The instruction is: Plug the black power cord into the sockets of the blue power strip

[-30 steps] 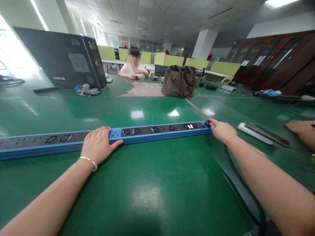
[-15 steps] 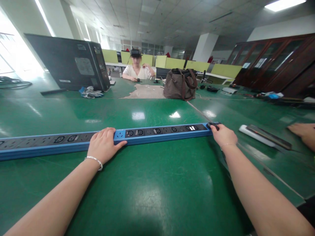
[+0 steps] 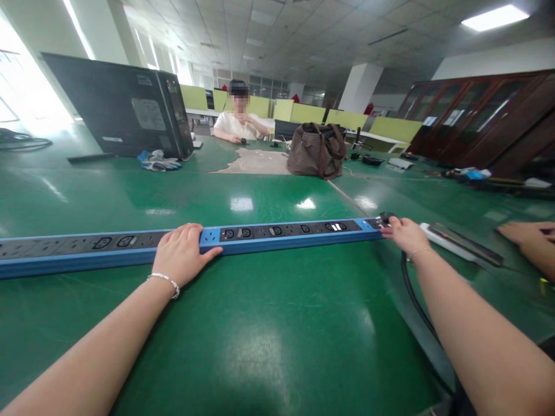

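A long blue power strip (image 3: 277, 247) with black socket panels lies across the green table. My left hand (image 3: 180, 251) rests over its middle, fingers wrapped on the far edge and thumb along the near side, beside a blue socket section. At the strip's right end my right hand (image 3: 405, 234) is closed on a black plug (image 3: 385, 217), partly hidden by the fingers. A black cable (image 3: 416, 300) runs down from under that hand toward the near right edge.
A computer case (image 3: 121, 110) and gloves (image 3: 159, 161) stand back left. A brown bag (image 3: 316, 150) sits at the back middle, near a seated person (image 3: 239, 124). On the right are a white bar (image 3: 451, 242) and another person's hands (image 3: 529, 240).
My right hand has moved slightly right with the black plug, uncovering more of the strip's right end and the cable. My left hand keeps its place on the strip.
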`<state>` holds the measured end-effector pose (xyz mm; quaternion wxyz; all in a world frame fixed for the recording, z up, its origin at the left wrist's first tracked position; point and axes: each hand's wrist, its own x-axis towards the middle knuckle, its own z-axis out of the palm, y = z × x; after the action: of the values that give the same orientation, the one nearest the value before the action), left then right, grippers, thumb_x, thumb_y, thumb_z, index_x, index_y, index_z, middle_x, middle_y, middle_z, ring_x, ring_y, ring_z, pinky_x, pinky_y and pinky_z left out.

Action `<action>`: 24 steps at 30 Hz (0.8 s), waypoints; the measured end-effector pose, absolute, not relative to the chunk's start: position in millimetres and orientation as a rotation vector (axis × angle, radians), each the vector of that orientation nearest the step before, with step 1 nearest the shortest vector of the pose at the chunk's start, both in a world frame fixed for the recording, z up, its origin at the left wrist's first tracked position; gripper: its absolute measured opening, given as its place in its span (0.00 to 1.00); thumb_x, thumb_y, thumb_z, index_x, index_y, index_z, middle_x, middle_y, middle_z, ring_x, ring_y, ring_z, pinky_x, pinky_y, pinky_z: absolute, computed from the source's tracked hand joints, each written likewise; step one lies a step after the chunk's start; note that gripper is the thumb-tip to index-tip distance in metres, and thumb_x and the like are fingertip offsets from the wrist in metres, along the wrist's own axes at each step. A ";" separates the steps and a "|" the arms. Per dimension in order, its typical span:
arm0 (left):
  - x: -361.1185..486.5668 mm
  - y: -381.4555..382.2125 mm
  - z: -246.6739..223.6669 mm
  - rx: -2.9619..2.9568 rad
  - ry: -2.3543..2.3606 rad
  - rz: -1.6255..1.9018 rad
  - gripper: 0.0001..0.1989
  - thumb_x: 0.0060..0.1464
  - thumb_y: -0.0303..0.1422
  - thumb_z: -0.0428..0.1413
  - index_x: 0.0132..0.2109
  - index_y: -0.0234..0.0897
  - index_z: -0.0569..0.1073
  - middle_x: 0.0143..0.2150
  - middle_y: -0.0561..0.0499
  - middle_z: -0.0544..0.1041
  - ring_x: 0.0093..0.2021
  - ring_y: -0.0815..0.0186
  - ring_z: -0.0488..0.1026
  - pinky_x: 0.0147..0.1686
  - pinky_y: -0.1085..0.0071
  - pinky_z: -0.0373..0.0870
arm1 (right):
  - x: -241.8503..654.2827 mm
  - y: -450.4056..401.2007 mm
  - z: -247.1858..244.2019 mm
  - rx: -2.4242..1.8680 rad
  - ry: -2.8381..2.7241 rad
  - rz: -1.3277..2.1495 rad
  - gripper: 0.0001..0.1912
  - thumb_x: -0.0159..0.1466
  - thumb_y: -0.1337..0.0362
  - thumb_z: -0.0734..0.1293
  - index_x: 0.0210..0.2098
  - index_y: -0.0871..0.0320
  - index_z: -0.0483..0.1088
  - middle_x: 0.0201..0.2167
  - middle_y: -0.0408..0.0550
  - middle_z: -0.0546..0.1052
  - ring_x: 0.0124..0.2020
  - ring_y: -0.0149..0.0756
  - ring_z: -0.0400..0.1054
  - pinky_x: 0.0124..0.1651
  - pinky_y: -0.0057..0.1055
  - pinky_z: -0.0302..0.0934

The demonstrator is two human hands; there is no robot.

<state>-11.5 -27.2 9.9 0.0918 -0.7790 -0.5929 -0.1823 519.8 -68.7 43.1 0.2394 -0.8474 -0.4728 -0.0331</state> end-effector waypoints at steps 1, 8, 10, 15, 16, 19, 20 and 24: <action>-11.6 -27.0 10.0 -2.314 -1.764 -0.540 0.34 0.50 0.55 0.47 0.54 0.33 0.64 0.54 0.36 0.71 0.56 0.50 0.65 0.55 0.55 0.57 | 521.3 -70.8 43.5 -2.322 -1.247 -0.034 0.22 0.67 0.57 0.49 0.38 0.63 0.68 0.26 0.52 0.78 0.24 0.36 0.72 0.28 0.30 0.64; -12.2 -26.0 9.7 -2.306 -1.760 -0.525 0.34 0.50 0.55 0.47 0.54 0.32 0.64 0.54 0.36 0.71 0.56 0.50 0.65 0.55 0.55 0.57 | 499.8 -69.6 55.7 -2.516 -1.253 -0.173 0.23 0.65 0.54 0.51 0.31 0.59 0.72 0.24 0.54 0.76 0.31 0.43 0.71 0.32 0.33 0.60; -12.1 -25.9 9.8 -2.310 -1.763 -0.524 0.34 0.50 0.55 0.47 0.54 0.32 0.64 0.54 0.36 0.71 0.56 0.50 0.65 0.55 0.55 0.57 | 489.2 -65.7 59.3 -2.570 -1.343 -0.095 0.24 0.66 0.54 0.50 0.35 0.61 0.72 0.29 0.57 0.77 0.34 0.43 0.72 0.35 0.33 0.60; -11.7 -26.2 10.6 -2.307 -1.756 -0.509 0.34 0.50 0.55 0.47 0.54 0.32 0.64 0.54 0.36 0.71 0.56 0.50 0.65 0.55 0.55 0.57 | 468.6 -60.3 63.6 -2.633 -1.561 -0.083 0.25 0.66 0.54 0.49 0.40 0.62 0.72 0.40 0.61 0.77 0.43 0.46 0.71 0.41 0.33 0.60; -11.7 -26.2 10.8 -2.305 -1.755 -0.505 0.34 0.50 0.55 0.47 0.53 0.32 0.64 0.54 0.36 0.71 0.56 0.50 0.65 0.55 0.55 0.57 | 466.1 -60.1 63.8 -2.645 -1.579 -0.102 0.25 0.66 0.55 0.49 0.40 0.63 0.72 0.42 0.62 0.76 0.44 0.46 0.71 0.42 0.34 0.60; -11.7 -26.4 10.9 -2.303 -1.752 -0.501 0.34 0.51 0.55 0.47 0.53 0.31 0.64 0.54 0.36 0.70 0.56 0.50 0.66 0.55 0.55 0.57 | 460.7 -60.1 64.5 -2.675 -1.601 -0.124 0.25 0.66 0.54 0.49 0.42 0.63 0.71 0.42 0.63 0.76 0.44 0.48 0.71 0.43 0.36 0.61; -11.6 -26.5 11.0 -2.304 -1.751 -0.500 0.34 0.51 0.55 0.47 0.53 0.30 0.64 0.54 0.36 0.70 0.56 0.50 0.66 0.55 0.55 0.57 | 459.3 -60.3 64.7 -2.684 -1.603 -0.129 0.25 0.66 0.54 0.49 0.43 0.62 0.71 0.42 0.63 0.76 0.44 0.48 0.71 0.43 0.37 0.61; -11.0 -27.1 11.3 -2.300 -1.746 -0.503 0.34 0.50 0.55 0.48 0.53 0.31 0.64 0.54 0.36 0.71 0.56 0.49 0.66 0.55 0.55 0.58 | 455.4 -61.2 64.8 -2.721 -1.579 -0.135 0.26 0.66 0.52 0.48 0.46 0.61 0.70 0.42 0.63 0.76 0.44 0.48 0.72 0.44 0.38 0.62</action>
<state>-11.0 -27.1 11.3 0.1048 -0.7803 -0.5925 -0.1706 455.4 -61.2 64.8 -0.0034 -0.8641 -0.5014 -0.0429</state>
